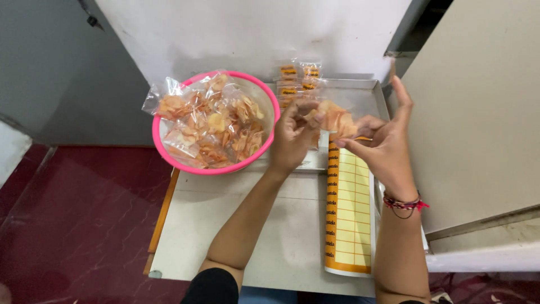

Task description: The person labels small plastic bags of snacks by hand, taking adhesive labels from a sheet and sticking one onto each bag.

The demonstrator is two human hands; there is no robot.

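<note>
My left hand (292, 138) and my right hand (385, 141) are raised together over the table, both pinching one small clear packet of orange chips (336, 119) between their fingertips. Under my hands lies a long orange and yellow sticker sheet (349, 225), reaching toward the table's near edge. A pink bowl (270, 104) piled with several clear chip packets (211, 121) stands just left of my left hand. Several labelled packets (298, 76) lie on a metal tray (368, 93) behind my hands.
The small white table (281, 247) has a wooden edge strip on its left. The floor to the left is dark red. A white wall rises behind the bowl, and a large beige panel (478, 112) stands close on the right.
</note>
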